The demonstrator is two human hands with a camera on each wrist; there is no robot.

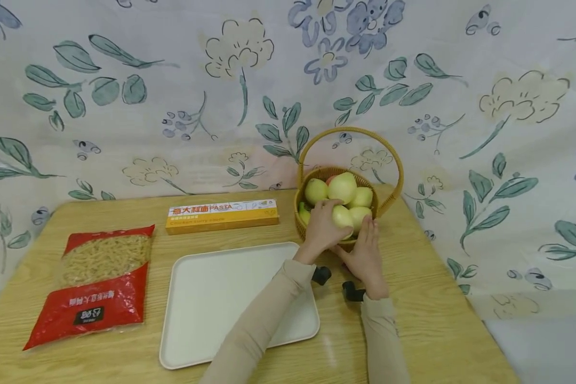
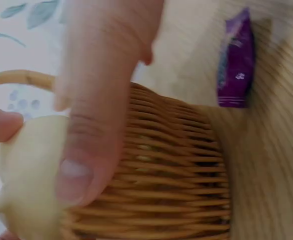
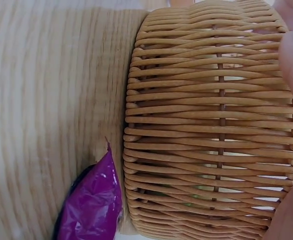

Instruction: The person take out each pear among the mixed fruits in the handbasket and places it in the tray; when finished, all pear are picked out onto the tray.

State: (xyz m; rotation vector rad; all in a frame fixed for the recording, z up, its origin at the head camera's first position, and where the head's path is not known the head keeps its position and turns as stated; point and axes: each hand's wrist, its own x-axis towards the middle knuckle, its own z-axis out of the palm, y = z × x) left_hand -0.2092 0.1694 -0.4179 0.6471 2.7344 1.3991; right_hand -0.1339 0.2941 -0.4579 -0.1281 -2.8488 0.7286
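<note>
A wicker basket (image 1: 378, 201) with a tall arched handle stands at the back right of the table, heaped with round pale yellow-green fruit (image 1: 342, 188). At its front, my left hand (image 1: 322, 228) grips one fruit (image 1: 342, 220) near the rim. In the left wrist view, the thumb lies across that fruit (image 2: 29, 175) beside the basket's woven wall (image 2: 171, 165). My right hand (image 1: 366, 256) rests against the basket's front right, fingers pointing up along the rim and thumb spread to the left. The right wrist view shows part of this hand at the wicker side (image 3: 211, 120).
A white rectangular tray (image 1: 211, 298) lies left of my forearms. Farther left are a red bag of pasta (image 1: 101, 282) and a yellow pasta box (image 1: 223, 216). A small purple packet (image 2: 236, 65) lies on the table close to the basket. A floral cloth (image 1: 240, 106) hangs behind.
</note>
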